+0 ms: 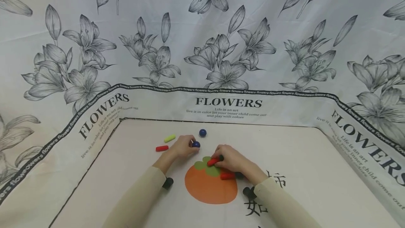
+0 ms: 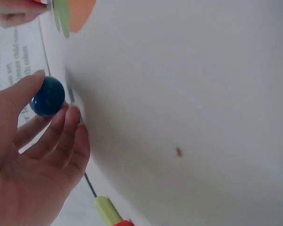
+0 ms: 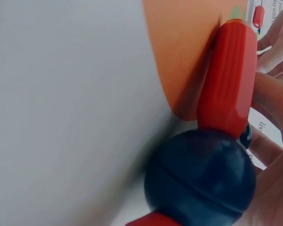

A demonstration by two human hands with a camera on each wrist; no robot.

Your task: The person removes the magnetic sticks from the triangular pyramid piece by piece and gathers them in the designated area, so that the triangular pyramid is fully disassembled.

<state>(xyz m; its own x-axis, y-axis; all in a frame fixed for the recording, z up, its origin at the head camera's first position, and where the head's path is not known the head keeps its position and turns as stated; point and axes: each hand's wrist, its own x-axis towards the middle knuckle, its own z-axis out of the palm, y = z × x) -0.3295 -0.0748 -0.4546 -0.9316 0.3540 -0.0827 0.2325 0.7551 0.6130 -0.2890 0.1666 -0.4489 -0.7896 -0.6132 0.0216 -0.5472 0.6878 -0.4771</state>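
Observation:
My left hand [image 1: 182, 146] pinches a shiny blue ball [image 2: 48, 96] between thumb and fingertips. A second blue ball [image 1: 202, 132] lies just beyond it. To the right, my right hand [image 1: 231, 158] grips a red rod [image 1: 213, 161] with a dark ball [image 1: 221, 157] at its end, above the printed green leaves. Beneath that hand lies another red rod [image 3: 228, 80], joined to a dark blue ball [image 3: 200, 179]. More red [image 3: 153, 220] shows on that ball's other side, mostly cut off by the frame.
Left of my left hand lie a yellow-green rod [image 1: 169, 138] and a red rod [image 1: 162, 148]. Dark pieces [image 1: 167, 183] sit beside my left forearm, and others [image 1: 250, 192] by my right sleeve. The pale cloth [image 1: 316, 171] bears an orange persimmon print [image 1: 209, 189].

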